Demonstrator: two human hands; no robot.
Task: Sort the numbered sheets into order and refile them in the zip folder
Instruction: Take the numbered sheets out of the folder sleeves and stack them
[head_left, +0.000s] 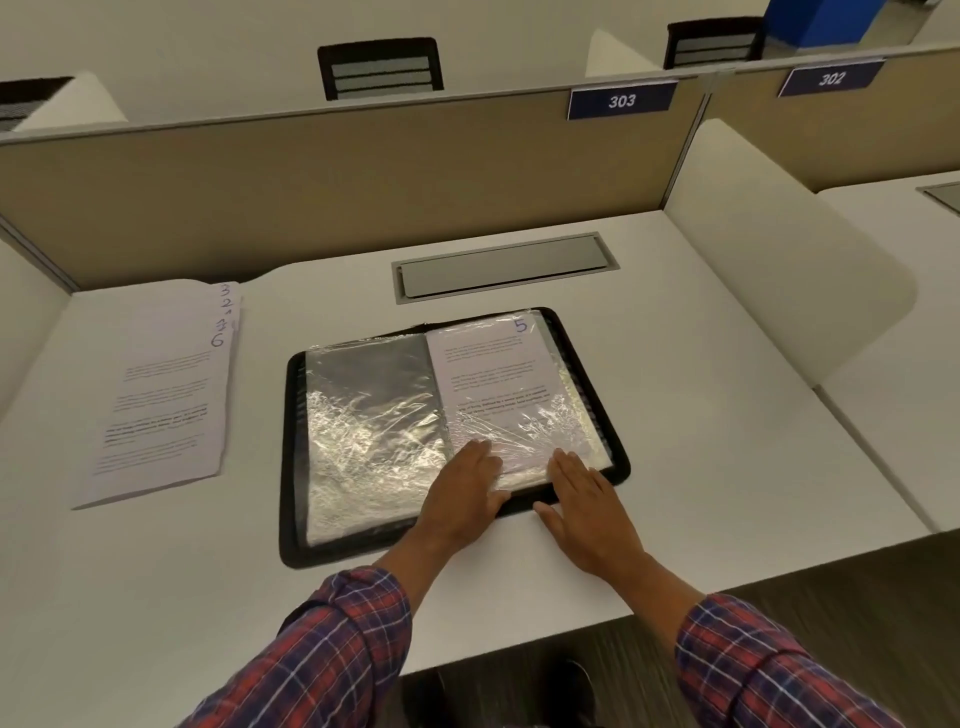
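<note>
We note both hands flat and open, left hand (465, 493) and right hand (582, 506) pressing sheet 5 (493, 374) in the open zip folder (293, 467) on the bench (701, 415).

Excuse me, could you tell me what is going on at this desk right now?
A person is working on an open zip folder lying on the desk. The left hand and the right hand both rest flat on the near edge of its right-hand sleeve, which holds the sheet numbered 5. A stack of loose sheets, with 6 on top, lies to the left of the folder, not yet filed.
</note>
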